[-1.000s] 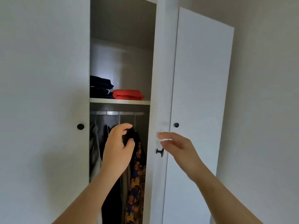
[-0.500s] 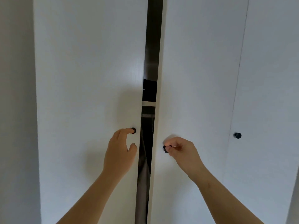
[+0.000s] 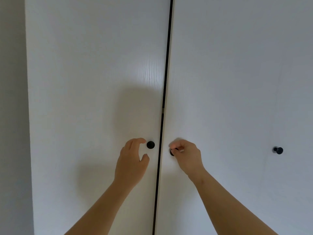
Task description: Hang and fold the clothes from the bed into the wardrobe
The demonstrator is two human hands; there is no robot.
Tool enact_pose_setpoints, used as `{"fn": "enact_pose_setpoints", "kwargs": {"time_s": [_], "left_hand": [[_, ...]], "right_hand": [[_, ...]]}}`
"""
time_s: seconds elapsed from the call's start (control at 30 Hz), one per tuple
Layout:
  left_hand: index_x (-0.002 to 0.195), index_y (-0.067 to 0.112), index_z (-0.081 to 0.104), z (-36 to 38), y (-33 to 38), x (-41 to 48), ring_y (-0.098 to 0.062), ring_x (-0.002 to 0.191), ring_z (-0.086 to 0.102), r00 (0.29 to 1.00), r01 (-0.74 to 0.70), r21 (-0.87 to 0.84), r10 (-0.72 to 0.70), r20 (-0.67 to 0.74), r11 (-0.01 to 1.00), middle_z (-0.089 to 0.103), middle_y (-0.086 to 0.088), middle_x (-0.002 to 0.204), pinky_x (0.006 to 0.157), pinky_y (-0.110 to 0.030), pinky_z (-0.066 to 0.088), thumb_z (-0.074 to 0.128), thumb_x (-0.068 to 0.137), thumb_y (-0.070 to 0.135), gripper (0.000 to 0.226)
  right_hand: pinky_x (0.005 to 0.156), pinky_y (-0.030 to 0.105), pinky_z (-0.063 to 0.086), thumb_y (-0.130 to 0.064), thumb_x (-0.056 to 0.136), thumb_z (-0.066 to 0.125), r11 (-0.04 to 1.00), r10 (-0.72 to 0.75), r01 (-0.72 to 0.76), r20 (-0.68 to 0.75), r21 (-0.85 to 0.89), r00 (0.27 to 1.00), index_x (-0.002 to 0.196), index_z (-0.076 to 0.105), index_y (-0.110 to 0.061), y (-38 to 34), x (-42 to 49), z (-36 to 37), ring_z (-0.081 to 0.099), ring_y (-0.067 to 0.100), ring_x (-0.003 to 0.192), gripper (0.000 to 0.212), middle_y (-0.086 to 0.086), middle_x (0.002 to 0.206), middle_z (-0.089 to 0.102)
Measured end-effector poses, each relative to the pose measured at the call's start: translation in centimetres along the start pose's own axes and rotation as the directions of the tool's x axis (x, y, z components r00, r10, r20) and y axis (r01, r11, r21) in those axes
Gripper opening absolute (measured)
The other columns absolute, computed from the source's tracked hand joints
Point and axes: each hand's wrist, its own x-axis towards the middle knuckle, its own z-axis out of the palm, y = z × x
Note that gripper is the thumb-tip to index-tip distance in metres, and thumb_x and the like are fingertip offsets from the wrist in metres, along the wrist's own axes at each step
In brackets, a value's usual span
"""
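Observation:
Two white wardrobe doors fill the view, the left door (image 3: 94, 99) and the right door (image 3: 228, 82), with only a thin dark gap between them. My left hand (image 3: 132, 160) hovers just left of the left door's black knob (image 3: 150, 144), fingers loosely curved, holding nothing. My right hand (image 3: 186, 156) pinches the right door's black knob (image 3: 172, 152), which its fingers mostly cover. The clothes inside are hidden behind the doors.
A third black knob (image 3: 278, 150) sits farther right on the white front. A grey wall (image 3: 11, 116) borders the wardrobe on the left.
The doors have swung together from wide open to a thin gap, hiding the shelf and hanging clothes. My left hand has come off its knob; my right hand still pinches the other.

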Motion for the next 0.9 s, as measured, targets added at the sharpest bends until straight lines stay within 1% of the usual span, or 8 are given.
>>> {"fn": "enact_pose_setpoints", "kwargs": {"time_s": [0.27, 0.37, 0.47, 0.6, 0.67, 0.77, 0.83, 0.9], "left_hand": [[0.122, 0.024, 0.049, 0.3, -1.4, 2.3, -0.011, 0.117, 0.043, 0.999, -0.04, -0.025, 0.04, 0.016, 0.999, 0.039, 0.02, 0.116, 0.089, -0.022, 0.035, 0.053, 0.084, 0.009, 0.042], [0.122, 0.024, 0.049, 0.6, -1.9, 2.8, -0.01, 0.116, 0.043, 0.999, -0.044, -0.046, 0.045, 0.023, 0.998, 0.039, 0.02, 0.114, 0.087, -0.021, 0.032, 0.053, 0.084, 0.009, 0.042], [0.121, 0.024, 0.049, 0.7, -2.4, 3.1, -0.011, 0.113, 0.043, 0.999, -0.045, -0.055, 0.047, 0.027, 0.997, 0.04, 0.019, 0.112, 0.084, -0.02, 0.032, 0.054, 0.083, 0.009, 0.041], [0.119, 0.025, 0.05, 0.9, -2.9, 3.2, -0.011, 0.11, 0.044, 0.998, -0.049, -0.067, 0.052, 0.036, 0.997, 0.04, 0.019, 0.11, 0.083, -0.02, 0.032, 0.055, 0.082, 0.009, 0.04], [0.119, 0.026, 0.05, 1.0, -3.0, 3.2, -0.01, 0.11, 0.044, 0.997, -0.051, -0.07, 0.054, 0.047, 0.996, 0.039, 0.02, 0.11, 0.082, -0.019, 0.031, 0.055, 0.083, 0.01, 0.039], [0.121, 0.026, 0.048, 1.1, -3.0, 2.8, -0.01, 0.112, 0.044, 0.997, -0.04, -0.07, 0.045, 0.068, 0.997, 0.039, 0.02, 0.111, 0.082, -0.019, 0.032, 0.055, 0.084, 0.011, 0.041], [0.123, 0.026, 0.047, 1.1, -2.8, 2.5, -0.011, 0.113, 0.044, 0.997, -0.026, -0.076, 0.032, 0.077, 0.997, 0.039, 0.02, 0.113, 0.082, -0.02, 0.032, 0.055, 0.084, 0.012, 0.043], [0.124, 0.026, 0.046, 0.9, -2.4, 2.0, -0.012, 0.113, 0.044, 0.997, -0.036, -0.071, 0.041, 0.072, 0.997, 0.039, 0.019, 0.114, 0.084, -0.02, 0.033, 0.055, 0.084, 0.012, 0.044]], "right_hand": [[0.051, 0.002, 0.038, 0.005, 0.083, 0.049, 0.998, 0.022, -0.025, -0.042, -0.063, 0.999, 0.075, 0.063, -0.014, 0.8, 2.3, 2.2, 0.053, 0.002, 0.066, 0.025, -0.01, 0.072, 0.059], [0.051, 0.002, 0.038, 0.004, 0.084, 0.05, 0.997, 0.027, -0.031, -0.051, -0.064, 0.998, 0.073, 0.062, -0.018, 1.2, 2.9, 2.5, 0.054, 0.002, 0.066, 0.028, -0.011, 0.072, 0.06], [0.052, 0.006, 0.038, 0.004, 0.084, 0.049, 0.993, 0.018, -0.025, -0.064, -0.111, 0.998, 0.075, 0.063, -0.015, 1.2, 2.9, 2.9, 0.053, 0.002, 0.066, 0.025, -0.011, 0.073, 0.059], [0.052, 0.001, 0.038, 0.002, 0.084, 0.052, 0.997, 0.069, -0.071, -0.087, -0.028, 0.994, 0.073, 0.063, -0.022, 1.1, 2.9, 2.7, 0.055, 0.001, 0.068, 0.029, -0.013, 0.072, 0.061], [0.06, 0.007, 0.044, -0.002, 0.086, 0.053, 0.995, 0.092, -0.095, -0.106, -0.025, 0.99, 0.071, 0.061, -0.03, 1.0, 2.7, 2.7, 0.056, 0.003, 0.072, 0.032, -0.015, 0.073, 0.061], [0.075, 0.032, 0.049, -0.008, 0.089, 0.051, 0.983, 0.068, -0.095, -0.169, -0.158, 0.983, 0.072, 0.056, -0.035, 0.8, 2.0, 3.2, 0.053, 0.002, 0.068, 0.033, -0.02, 0.073, 0.056], [0.08, 0.035, 0.049, -0.008, 0.091, 0.049, 0.97, 0.041, -0.084, -0.188, -0.228, 0.981, 0.085, 0.061, -0.032, 0.6, 1.6, 3.5, 0.05, 0.002, 0.069, 0.027, -0.024, 0.076, 0.05], [0.086, 0.034, 0.048, -0.01, 0.092, 0.047, 0.968, 0.039, -0.077, -0.161, -0.24, 0.986, 0.105, 0.064, -0.028, 0.4, 0.8, 3.5, 0.052, 0.005, 0.08, 0.027, -0.023, 0.089, 0.051]]}}
